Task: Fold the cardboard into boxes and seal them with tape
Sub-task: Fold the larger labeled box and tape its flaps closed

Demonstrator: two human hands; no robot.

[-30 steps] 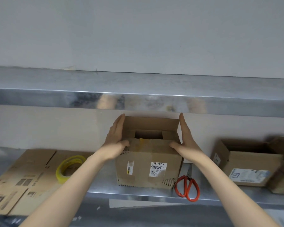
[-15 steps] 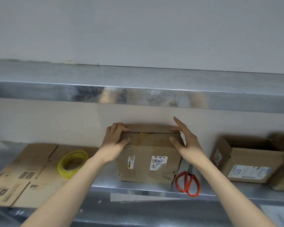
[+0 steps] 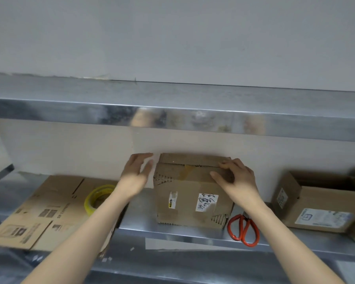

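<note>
A small brown cardboard box (image 3: 193,193) with white labels stands on the metal shelf (image 3: 139,224), its top flaps folded down. My left hand (image 3: 134,175) lies with straight fingers against the box's upper left corner, beside a blurred pale strip. My right hand (image 3: 238,181) grips the upper right corner, bent fingers on the top flap and thumb on the front face. A yellow-rimmed roll of clear tape (image 3: 99,196) lies to the left of the box, on flattened cardboard (image 3: 39,210).
Red-handled scissors (image 3: 243,228) lie just right of the box near the shelf's front edge. A second, open-topped cardboard box (image 3: 316,210) stands at the far right. An upper metal shelf (image 3: 172,117) overhangs closely above the box.
The open top flaps have been folded down shut. My left hand slid from the top to the left corner, and my right hand's fingers curled onto the top flap.
</note>
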